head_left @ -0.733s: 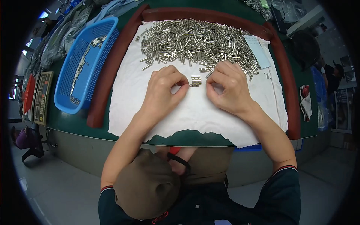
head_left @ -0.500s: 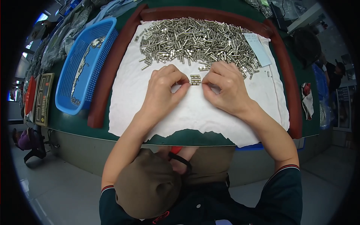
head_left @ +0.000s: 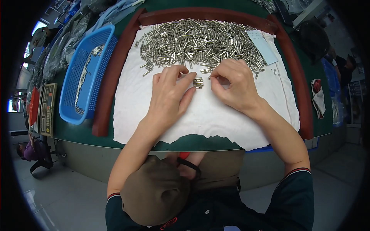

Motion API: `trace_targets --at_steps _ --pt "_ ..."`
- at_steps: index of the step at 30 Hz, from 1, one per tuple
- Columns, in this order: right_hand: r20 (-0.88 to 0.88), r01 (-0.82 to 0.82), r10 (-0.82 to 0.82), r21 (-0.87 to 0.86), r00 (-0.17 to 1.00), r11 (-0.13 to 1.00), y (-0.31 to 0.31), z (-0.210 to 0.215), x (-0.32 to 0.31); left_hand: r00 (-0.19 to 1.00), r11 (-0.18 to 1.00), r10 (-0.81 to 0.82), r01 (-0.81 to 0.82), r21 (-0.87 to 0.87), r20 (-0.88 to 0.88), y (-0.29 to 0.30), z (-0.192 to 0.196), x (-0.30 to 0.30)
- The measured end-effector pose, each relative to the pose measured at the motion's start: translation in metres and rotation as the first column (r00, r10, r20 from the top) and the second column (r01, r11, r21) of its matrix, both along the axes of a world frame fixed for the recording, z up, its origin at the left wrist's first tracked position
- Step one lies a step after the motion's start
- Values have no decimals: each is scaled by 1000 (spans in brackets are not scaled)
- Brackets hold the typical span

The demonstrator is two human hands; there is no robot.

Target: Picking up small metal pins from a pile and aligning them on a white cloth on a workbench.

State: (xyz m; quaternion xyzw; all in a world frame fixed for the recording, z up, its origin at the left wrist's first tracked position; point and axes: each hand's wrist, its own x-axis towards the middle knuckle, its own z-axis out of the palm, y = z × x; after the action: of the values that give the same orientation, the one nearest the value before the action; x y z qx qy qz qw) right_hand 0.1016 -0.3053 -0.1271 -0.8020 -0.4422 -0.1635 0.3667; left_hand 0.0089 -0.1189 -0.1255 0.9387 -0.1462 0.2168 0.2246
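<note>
— On the white cloth (head_left: 200, 115), mid-surface, both hands are down flat, and between them sits a small row of metal pins (head_left: 198, 82), lined up side by side.

— Left hand (head_left: 169, 90)?

— Fingers stretched out, fingertips touching the left end of that row. Nothing clamped; it's pressing against the pins, not gripping.

— And the right hand (head_left: 233, 86)?

— Curled, fingertips tucked down just right of the row. Whether it pinches a pin under there, I cannot tell; the fingers hide it.

— What's behind them?

— A big loose heap of metal pins (head_left: 200, 40) spread over the far half of the cloth, its near edge touching both hands' knuckles. A pale paper slip (head_left: 263, 47) lies at the heap's right end.

— Off the cloth?

— A dark red raised border (head_left: 110, 88) frames it on the green surface (head_left: 73, 133). Left of that, a blue plastic basket (head_left: 83, 77) holding a streak of metal parts.
</note>
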Motion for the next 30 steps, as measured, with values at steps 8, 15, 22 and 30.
trace_targets --at_steps 8,15,22,30 --pt "-35 -4 5 19 999 1000 0 -1 1 999 997 -39 39 72 5 -1 -1 1" --pt "-20 -6 7 38 1000 999 1 0 3 995 994 -96 94 -48 -33 -2 1 1" --pt "-20 25 -23 89 1000 996 0 2 6 994 999 -43 41 -21 -99 -2 12 6" --pt "1 89 -90 136 996 987 -4 -1 16 988 794 -92 146 590 -121 -17 27 14"
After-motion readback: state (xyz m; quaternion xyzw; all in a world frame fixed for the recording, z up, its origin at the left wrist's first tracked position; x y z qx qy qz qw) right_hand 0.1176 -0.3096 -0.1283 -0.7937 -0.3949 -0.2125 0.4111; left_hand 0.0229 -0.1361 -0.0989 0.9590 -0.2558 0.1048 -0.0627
